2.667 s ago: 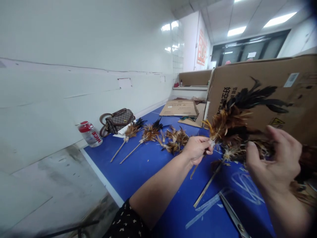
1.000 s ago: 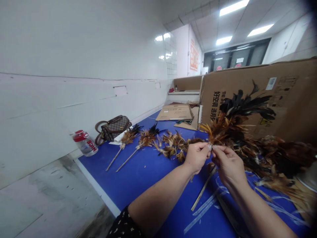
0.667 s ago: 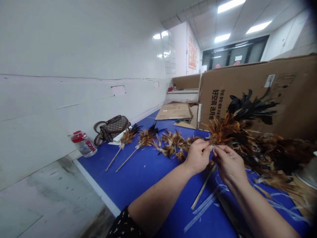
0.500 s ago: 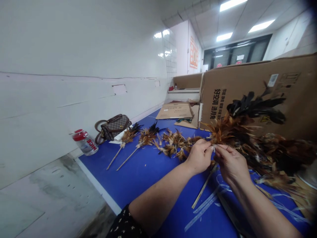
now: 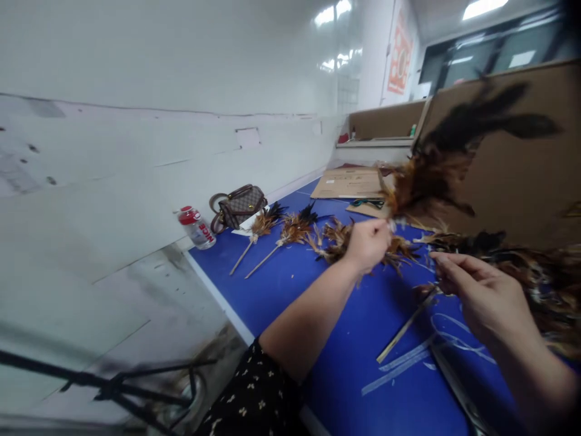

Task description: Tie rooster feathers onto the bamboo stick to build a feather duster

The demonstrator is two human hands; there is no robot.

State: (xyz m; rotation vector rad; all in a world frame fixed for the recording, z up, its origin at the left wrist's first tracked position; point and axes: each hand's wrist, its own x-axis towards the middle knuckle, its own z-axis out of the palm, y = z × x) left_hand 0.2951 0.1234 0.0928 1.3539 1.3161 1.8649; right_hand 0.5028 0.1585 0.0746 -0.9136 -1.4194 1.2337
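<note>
My left hand (image 5: 370,242) is closed around the pale base of a feather bunch (image 5: 429,181), brown below with long black plumes on top, held above the table and blurred by motion. To its right, apart from the bunch, my right hand (image 5: 488,290) has thumb and forefinger pinched together; whitish bits show at the fingertips, too blurred to name. Below the hands a thin wooden stick (image 5: 403,330) lies on the blue table (image 5: 327,327) beside clear plastic strips (image 5: 399,366). Loose brown feathers (image 5: 333,239) lie behind my left hand, and a darker feather pile (image 5: 540,272) sits at right.
Two feather dusters (image 5: 261,227) on sticks lie at left, near a handbag (image 5: 242,203) and a red-capped bottle (image 5: 196,227). Flat cardboard (image 5: 347,183) and dark green-handled scissors (image 5: 367,203) lie farther back. A large carton (image 5: 512,188) stands at right. A dark long object (image 5: 458,387) lies in front.
My hands have separated: the left has lifted the feather bunch up, while the right has drawn away to the right. The camera view has turned, shifting the scene rightward.
</note>
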